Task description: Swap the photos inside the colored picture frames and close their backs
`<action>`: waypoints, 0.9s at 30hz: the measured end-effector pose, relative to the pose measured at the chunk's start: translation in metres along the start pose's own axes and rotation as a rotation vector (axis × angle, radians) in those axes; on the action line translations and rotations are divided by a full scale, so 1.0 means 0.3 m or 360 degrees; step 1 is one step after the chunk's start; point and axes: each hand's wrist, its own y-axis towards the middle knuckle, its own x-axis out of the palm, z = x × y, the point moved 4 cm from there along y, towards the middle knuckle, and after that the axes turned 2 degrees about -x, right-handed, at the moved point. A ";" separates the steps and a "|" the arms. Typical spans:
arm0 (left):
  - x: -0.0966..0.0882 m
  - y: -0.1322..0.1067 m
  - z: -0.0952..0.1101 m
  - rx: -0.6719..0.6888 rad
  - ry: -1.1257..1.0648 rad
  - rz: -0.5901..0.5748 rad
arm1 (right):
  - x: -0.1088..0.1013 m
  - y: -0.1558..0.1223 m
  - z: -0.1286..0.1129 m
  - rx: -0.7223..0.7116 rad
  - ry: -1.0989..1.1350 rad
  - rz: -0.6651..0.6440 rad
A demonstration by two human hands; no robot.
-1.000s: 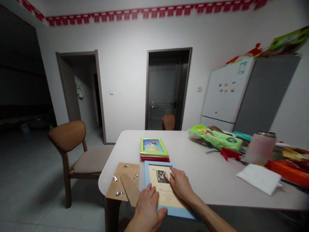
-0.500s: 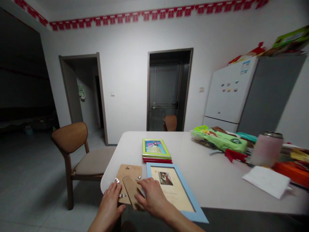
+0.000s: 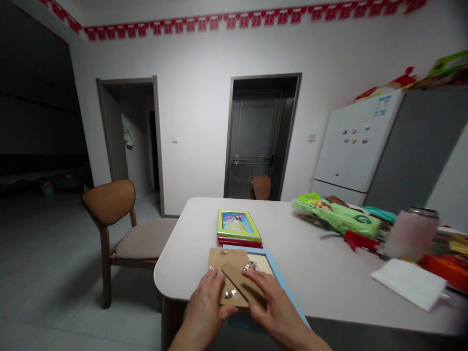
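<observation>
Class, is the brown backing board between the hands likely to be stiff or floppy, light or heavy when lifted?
The brown backing board is probably stiff: it looks flat between the left hand and right hand. It seems thin, so likely light. Its metal clips, on the exposed face, could snag a finger.

The wall (image 3: 197, 107) is dimly lit, the left room (image 3: 40, 122) nearly black.

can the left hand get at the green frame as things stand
Probably, once the left hand lets go of the backing board: the green frame lies just beyond it, with nothing on top.
</observation>
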 end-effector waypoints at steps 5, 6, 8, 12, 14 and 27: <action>0.099 0.039 0.128 0.0121 -0.0154 -0.0128 | -0.083 -0.085 0.140 0.0252 -0.0003 0.0027; 0.111 0.046 0.138 0.0120 -0.0153 -0.0158 | -0.085 -0.091 0.158 0.0273 -0.0004 0.0038; 0.125 0.058 0.144 0.0112 -0.0127 -0.0208 | -0.078 -0.091 0.182 0.0264 -0.0022 0.0059; 0.127 0.068 0.129 0.0125 -0.0029 -0.0286 | -0.044 -0.082 0.211 0.0192 -0.0146 0.0050; 0.127 0.061 0.117 0.0134 -0.0002 -0.0338 | -0.032 -0.085 0.222 0.0156 -0.0222 0.0036; 0.123 0.009 0.092 0.0307 0.0012 -0.0329 | -0.051 0.060 0.278 0.0211 -0.0715 -0.0039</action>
